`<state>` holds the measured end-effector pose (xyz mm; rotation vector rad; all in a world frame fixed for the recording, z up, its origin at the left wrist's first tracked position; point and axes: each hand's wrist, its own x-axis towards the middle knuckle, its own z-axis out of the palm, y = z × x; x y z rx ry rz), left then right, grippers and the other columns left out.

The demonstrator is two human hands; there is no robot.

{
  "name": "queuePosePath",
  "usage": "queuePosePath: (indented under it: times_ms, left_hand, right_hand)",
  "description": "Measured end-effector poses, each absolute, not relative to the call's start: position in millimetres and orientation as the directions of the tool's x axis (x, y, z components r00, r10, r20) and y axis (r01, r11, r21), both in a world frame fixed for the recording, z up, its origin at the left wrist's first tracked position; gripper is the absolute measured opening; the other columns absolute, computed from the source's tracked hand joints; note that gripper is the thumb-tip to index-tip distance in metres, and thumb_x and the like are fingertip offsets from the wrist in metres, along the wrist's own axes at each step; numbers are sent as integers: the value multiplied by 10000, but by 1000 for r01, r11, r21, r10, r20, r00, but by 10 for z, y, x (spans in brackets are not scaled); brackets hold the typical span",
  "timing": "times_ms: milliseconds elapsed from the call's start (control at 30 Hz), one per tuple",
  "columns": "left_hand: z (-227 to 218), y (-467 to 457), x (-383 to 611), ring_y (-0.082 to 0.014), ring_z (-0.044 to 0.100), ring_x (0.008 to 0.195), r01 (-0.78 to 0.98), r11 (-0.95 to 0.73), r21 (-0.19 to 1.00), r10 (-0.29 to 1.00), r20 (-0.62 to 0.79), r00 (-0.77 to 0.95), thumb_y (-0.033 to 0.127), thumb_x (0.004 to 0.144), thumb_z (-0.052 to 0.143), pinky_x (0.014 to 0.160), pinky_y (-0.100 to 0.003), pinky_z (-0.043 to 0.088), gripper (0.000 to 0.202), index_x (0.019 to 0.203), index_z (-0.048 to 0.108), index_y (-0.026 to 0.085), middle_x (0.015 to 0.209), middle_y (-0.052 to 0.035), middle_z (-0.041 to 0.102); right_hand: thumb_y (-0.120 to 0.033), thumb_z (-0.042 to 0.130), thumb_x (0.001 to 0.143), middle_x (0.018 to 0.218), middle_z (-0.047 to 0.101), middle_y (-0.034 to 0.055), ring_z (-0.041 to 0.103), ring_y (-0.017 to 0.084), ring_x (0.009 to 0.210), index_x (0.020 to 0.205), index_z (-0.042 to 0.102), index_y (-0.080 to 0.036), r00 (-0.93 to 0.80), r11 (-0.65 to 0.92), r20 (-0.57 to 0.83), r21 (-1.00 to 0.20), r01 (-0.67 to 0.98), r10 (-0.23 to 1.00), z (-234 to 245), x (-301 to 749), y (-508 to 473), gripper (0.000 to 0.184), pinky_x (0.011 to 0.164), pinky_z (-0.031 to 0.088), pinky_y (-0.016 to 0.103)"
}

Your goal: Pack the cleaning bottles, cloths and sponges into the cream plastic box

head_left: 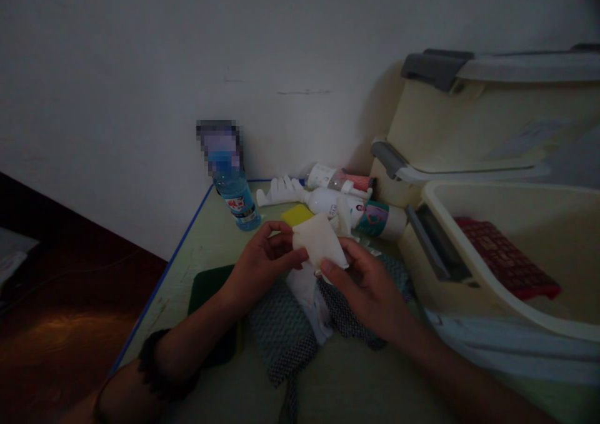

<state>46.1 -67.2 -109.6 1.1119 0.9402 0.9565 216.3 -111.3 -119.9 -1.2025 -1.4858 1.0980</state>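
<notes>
Between my two hands is a small white square piece [319,242], soft-looking and folded or padded; its exact kind I cannot make out. My left hand [268,256] pinches its left edge, thumb in front. On its lower right edge, my right hand [365,280] grips with thumb and fingers. Below lie a grey-green woven cloth [281,324], a white cloth or glove [307,292] and a dark checked cloth [344,314], partly hidden by the hands. Just behind the white piece rests a yellow sponge or cloth [296,214].
A bottle of blue liquid [240,202] stands at the back left. White gloves [282,191], a white bottle [323,200] and a labelled container [379,219] lie along the wall. A dark green pad [206,292] is left; an opened cream storage box [450,286] holds a red packet [509,258].
</notes>
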Motion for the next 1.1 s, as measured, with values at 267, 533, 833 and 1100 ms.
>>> queuePosePath:
  times_ms: [267, 533, 833, 1100]
  left_hand:
    - [-1092, -702, 454, -137, 645, 748, -143, 238, 961, 875, -148, 460, 118, 658, 738, 664, -249, 510, 508, 1087, 474, 183, 864, -7, 679]
    - [-1054, -725, 466, -99, 582, 592, -55, 172, 984, 878, -128, 461, 256, 740, 677, 588, -234, 486, 226, 921, 595, 148, 752, 13, 639]
    - [-1100, -707, 466, -105, 602, 630, -166, 185, 969, 928, -116, 354, 251, 700, 724, 606, -227, 495, 283, 891, 530, 174, 768, 16, 646]
    - [-1089, -704, 444, -117, 605, 639, -27, 158, 987, 917, -137, 375, 272, 730, 696, 603, -224, 485, 148, 788, 644, 147, 724, 0, 665]
  right_hand:
    - [-350, 549, 857, 801, 659, 16, 604, 150, 699, 950, 611, -188, -60, 98, 85, -962, 256, 995, -1168, 2163, -1095, 196, 605, 483, 259]
    - [-323, 554, 851, 759, 660, 7, 586, 142, 641, 933, 632, -194, -65, 155, 141, -906, 394, 988, -1144, 2179, -1102, 173, 570, 455, 255]
    - [-325, 531, 867, 888, 668, 38, 599, 165, 737, 961, 617, -204, -80, 213, 198, -875, 435, 977, -1166, 2168, -1087, 176, 630, 474, 289]
    - [-301, 495, 887, 862, 696, 33, 634, 180, 743, 957, 610, -209, -152, 255, 206, -827, 500, 967, -1144, 2185, -1120, 164, 652, 493, 306]
